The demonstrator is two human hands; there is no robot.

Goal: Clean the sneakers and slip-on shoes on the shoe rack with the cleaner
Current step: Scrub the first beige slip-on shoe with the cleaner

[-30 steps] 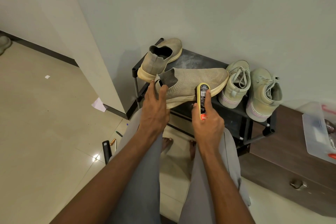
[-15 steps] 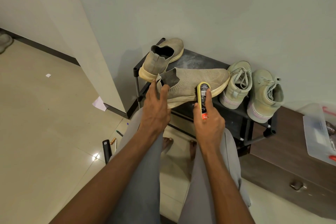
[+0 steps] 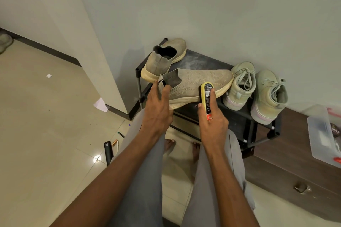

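Little changed since earlier frame: cleaner [image 3: 207, 97] kept pressed against slip-on shoe [image 3: 195, 84] side. Shoe heel gripped by left hand [image 3: 158, 110], fingers curled round collar, shoe held over shoe rack [image 3: 238, 116] front edge. Cleaner clasped by right hand [image 3: 212, 125], yellow sponge on sole edge. Second slip-on [image 3: 164, 59] seated behind; two sneakers [image 3: 254, 90] placed on rack, rightward.

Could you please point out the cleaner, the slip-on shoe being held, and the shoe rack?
cleaner [image 3: 207, 97]: head view, on its black label below the yellow sponge.
held slip-on shoe [image 3: 199, 81]: head view, on the knit upper.
shoe rack [image 3: 201, 61]: head view, on bare top shelf behind the shoe.
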